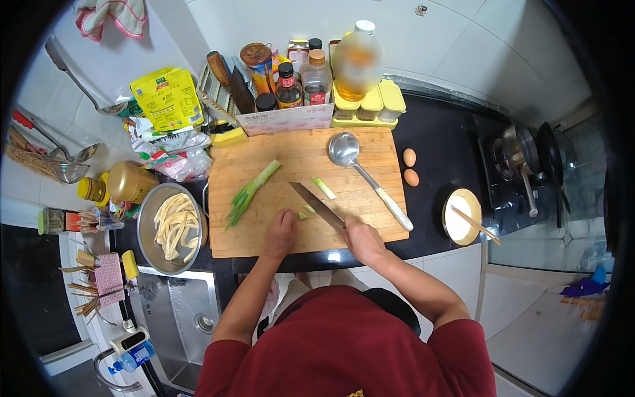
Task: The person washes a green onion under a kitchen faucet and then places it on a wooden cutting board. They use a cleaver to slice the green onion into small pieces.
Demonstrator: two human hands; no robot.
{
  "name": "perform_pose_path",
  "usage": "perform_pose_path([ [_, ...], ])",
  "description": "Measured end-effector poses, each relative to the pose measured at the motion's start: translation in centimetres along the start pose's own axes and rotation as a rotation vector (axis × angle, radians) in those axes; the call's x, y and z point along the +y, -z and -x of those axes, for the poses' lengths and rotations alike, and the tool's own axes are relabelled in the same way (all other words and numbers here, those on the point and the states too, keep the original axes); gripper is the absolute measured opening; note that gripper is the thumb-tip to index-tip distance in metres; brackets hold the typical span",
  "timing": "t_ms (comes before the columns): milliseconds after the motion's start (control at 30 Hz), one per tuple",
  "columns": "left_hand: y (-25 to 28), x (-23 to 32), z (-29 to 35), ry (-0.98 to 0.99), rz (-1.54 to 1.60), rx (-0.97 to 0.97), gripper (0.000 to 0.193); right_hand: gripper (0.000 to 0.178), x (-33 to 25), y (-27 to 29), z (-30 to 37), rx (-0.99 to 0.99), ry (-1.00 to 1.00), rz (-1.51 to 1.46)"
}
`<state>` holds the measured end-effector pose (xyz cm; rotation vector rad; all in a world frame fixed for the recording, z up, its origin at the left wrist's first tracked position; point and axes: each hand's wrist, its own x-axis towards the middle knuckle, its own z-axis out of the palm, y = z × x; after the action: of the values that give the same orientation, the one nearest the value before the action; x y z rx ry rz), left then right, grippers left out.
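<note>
My right hand [364, 239] grips the handle of a kitchen knife [316, 204], its blade slanting up and left over the wooden cutting board [264, 245]. Near the board's front edge my left hand [282, 231] is closed, its fingers curled under; what they hold, if anything, is hidden. Small scallion pieces [303, 216] lie between that hand and the blade. Just beyond the knife rests a short scallion piece [324, 188]. A longer scallion [254, 192] with green leaves lies on the left of the board. To the right is a metal ladle [370, 178], bowl pointing away.
Left of the board, a metal bowl [146, 221] holds strips of pale dough, above a sink [178, 298]. Two eggs [410, 167] and a bowl with chopsticks [447, 228] are at right, before a stove [506, 198]. Bottles [316, 83] and yellow-lidded containers [370, 106] line the back.
</note>
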<state>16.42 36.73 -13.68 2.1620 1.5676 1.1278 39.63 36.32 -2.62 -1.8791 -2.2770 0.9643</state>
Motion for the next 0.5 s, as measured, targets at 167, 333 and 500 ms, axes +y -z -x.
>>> perform_pose_path([
  [167,0.6,0.7,-0.4,-0.058,-0.015,-0.007,0.015,0.014,-0.5,0.1,0.8,-0.029,0.013,0.059],
  [333,-0.4,0.3,-0.2,-0.079,-0.096,-0.104,0.017,0.014,-0.6,-0.6,0.6,-0.057,0.057,0.095],
  [500,-0.9,-0.2,0.0,-0.104,-0.106,-0.109,0.017,0.013,-0.7,-0.5,0.4,-0.075,0.074,0.103],
])
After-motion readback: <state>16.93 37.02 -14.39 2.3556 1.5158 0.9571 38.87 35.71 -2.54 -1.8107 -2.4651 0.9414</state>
